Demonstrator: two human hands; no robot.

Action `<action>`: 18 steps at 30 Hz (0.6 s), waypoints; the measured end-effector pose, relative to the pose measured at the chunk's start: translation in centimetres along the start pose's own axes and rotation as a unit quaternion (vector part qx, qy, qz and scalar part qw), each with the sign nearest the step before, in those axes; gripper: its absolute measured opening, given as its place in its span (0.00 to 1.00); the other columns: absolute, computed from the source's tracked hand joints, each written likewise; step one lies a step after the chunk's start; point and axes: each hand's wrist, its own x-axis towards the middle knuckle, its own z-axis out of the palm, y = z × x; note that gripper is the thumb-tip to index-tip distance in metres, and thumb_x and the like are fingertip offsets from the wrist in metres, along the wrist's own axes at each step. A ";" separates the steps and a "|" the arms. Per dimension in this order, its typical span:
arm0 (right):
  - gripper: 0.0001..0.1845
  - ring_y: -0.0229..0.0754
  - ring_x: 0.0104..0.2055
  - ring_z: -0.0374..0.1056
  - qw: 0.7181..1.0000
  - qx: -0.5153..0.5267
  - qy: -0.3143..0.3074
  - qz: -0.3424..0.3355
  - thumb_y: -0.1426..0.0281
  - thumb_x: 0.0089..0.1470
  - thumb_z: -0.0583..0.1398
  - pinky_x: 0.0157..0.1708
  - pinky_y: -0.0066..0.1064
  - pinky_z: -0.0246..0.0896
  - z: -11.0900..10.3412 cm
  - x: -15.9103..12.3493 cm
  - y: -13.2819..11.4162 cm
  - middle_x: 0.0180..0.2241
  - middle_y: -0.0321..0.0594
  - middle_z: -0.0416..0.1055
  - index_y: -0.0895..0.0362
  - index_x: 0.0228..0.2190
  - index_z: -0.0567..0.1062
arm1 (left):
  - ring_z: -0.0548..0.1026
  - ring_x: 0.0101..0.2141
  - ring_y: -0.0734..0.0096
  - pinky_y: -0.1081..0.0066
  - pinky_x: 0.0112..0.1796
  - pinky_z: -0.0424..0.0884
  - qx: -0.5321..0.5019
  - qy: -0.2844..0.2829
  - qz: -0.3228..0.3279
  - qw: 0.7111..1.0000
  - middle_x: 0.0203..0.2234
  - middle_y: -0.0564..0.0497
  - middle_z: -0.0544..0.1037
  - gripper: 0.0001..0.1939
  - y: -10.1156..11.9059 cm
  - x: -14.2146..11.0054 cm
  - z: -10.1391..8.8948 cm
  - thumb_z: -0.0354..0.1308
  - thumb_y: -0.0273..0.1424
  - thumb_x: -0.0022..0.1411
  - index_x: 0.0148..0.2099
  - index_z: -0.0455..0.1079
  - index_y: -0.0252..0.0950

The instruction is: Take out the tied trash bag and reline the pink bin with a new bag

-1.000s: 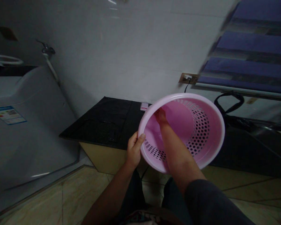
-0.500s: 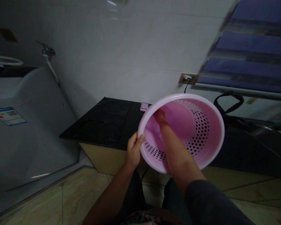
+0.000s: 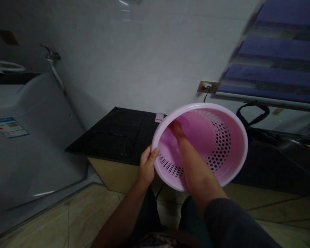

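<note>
A pink plastic laundry basket (image 3: 239, 141) with rows of holes in its side is tilted so that its mouth faces me. My left hand (image 3: 147, 167) grips the basket's left rim, thumb on the inside and fingers behind. Inside the basket, my right hand (image 3: 176, 128) reaches to the upper left part of the wall. Its fingers look curled, and the rim's shadow partly hides them; what they hold, if anything, I cannot make out.
A black-topped counter (image 3: 111, 131) runs behind the basket, with a small pink-and-white packet (image 3: 159, 117) on it. At left stands a washing machine (image 3: 41, 144) below a tap (image 3: 53, 55). A plugged socket (image 3: 208, 86), a black looped strap (image 3: 253, 113) and a purple striped blind (image 3: 279, 51) are at right.
</note>
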 end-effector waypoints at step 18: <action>0.22 0.42 0.47 0.67 0.998 0.022 -0.031 0.057 0.63 0.66 0.47 0.43 0.37 0.67 0.1 0.1 0.3 0.46 0.46 0.67 0.66 0.48 0.70 | 0.71 0.25 0.72 0.73 0.29 0.67 0.004 0.007 -0.001 1.000 0.24 0.51 0.76 0.19 0.1 0.0 0.0 0.66 0.45 0.49 0.34 0.76 0.33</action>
